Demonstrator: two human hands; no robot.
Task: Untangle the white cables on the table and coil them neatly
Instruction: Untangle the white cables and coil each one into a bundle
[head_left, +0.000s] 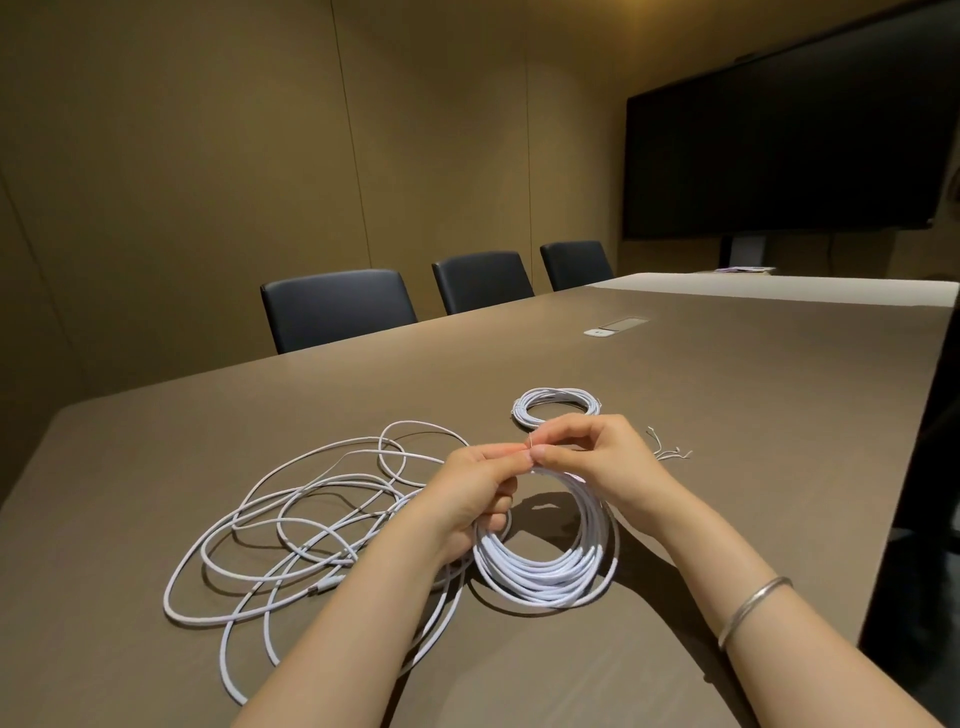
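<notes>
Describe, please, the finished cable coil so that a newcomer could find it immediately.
Start at the long brown table. Just beyond the two hands lies a small white coil, flat on the surface and touched by nobody. Unlike the larger coil being held or the loose tangle at left, it is tight and tidy.

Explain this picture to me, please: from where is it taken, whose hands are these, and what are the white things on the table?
There is one picture, from a camera on the person's head, looking down at their own hands. The left hand holds a coiled cable lifted above the table. The right hand meets it at the top of the coil, and both pinch a thin wire tie there. On the left lies a loose tangled cable. Behind the hands rests a finished small coil, with a few spare ties to its right.
</notes>
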